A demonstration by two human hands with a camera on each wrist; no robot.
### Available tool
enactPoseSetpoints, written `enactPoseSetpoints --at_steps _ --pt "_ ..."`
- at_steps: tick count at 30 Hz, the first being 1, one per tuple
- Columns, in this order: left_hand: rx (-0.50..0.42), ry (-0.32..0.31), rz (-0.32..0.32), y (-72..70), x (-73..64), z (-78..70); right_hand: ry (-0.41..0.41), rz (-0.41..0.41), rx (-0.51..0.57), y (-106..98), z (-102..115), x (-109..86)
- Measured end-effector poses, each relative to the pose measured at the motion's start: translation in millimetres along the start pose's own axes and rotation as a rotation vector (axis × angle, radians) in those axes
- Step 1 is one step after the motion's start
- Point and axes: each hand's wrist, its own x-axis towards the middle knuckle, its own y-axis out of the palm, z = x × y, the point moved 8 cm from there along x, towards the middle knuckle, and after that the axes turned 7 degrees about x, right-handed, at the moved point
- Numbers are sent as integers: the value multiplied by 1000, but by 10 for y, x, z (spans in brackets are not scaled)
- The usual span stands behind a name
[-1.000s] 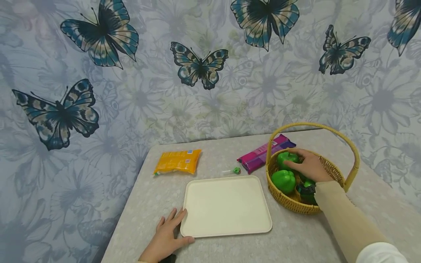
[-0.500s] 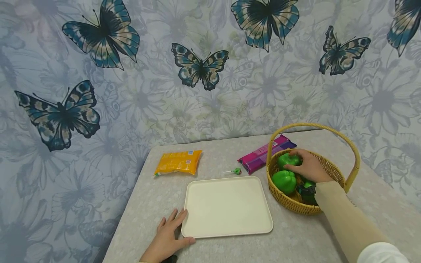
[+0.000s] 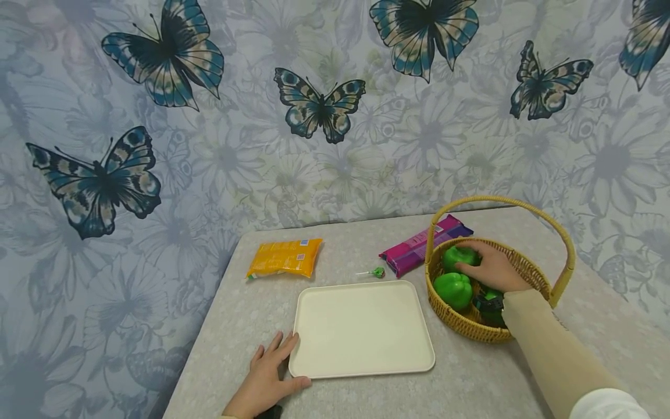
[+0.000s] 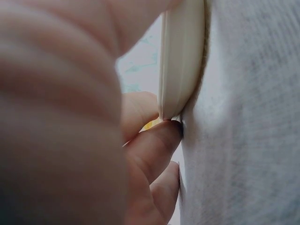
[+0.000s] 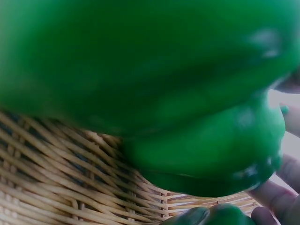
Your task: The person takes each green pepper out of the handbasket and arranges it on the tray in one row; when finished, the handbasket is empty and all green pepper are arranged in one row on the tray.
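My right hand (image 3: 494, 267) reaches into the wicker basket (image 3: 466, 331) and holds a green bell pepper (image 3: 452, 260) at its far side. In the right wrist view, fingers (image 5: 276, 199) curl along that pepper's (image 5: 211, 150) far end, while another green surface fills the top, close and blurred. A second green bell pepper (image 3: 452, 291) lies nearer the basket's front. More green shows beneath the wrist, mostly hidden. Over on the left, my left hand (image 3: 267, 375) rests beside the cream tray (image 3: 361, 331), fingers spread and touching its left edge (image 4: 180, 61).
Behind the tray are an orange packet (image 3: 285, 258) and a small green-wrapped lollipop (image 3: 378, 272). A purple-pink packet (image 3: 424, 244) lies behind the basket's left side. The tall basket handle (image 3: 562, 233) arches over the right hand. A butterfly-patterned wall covering backs the table.
The head view has shifted slightly. The pepper under my right hand seems to have turned a little; both hands stay in nearly the same places.
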Motion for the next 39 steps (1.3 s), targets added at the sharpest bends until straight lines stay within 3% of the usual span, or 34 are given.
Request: enactPoseSetpoints --at_steps 26,39 --pt "-8 -14 17 -5 -73 4 14 -16 -5 -7 129 -5" --pt "18 8 3 -10 -9 7 4 -32 -34 -223 348 -24"
